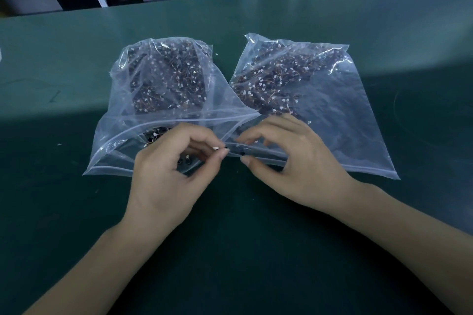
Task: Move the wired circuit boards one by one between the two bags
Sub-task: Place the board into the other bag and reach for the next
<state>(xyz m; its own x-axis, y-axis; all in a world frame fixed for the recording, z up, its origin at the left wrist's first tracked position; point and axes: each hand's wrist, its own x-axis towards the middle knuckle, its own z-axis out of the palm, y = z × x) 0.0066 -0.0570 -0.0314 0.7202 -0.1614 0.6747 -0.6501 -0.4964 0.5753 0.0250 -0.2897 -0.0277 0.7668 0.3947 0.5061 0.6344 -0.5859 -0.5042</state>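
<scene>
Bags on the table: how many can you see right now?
2. The left bag lies under the left hand, mouth open; the right bag lies beside it, under the right hand. Their near corners overlap.

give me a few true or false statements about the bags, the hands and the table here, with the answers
1. Two clear plastic bags lie side by side on a green table. True.
2. The left bag is empty. False: it holds a dark heap of wired circuit boards, as does the right bag.
3. Both hands are at the near edges of the bags, where the bags meet. True: the left hand and the right hand sit close together there.
4. The right hand lies flat on the table, away from the bags. False: its fingers are curled over the near edge of the right bag.
5. The left hand pinches a small piece with a white tip between thumb and fingers. True.
</scene>
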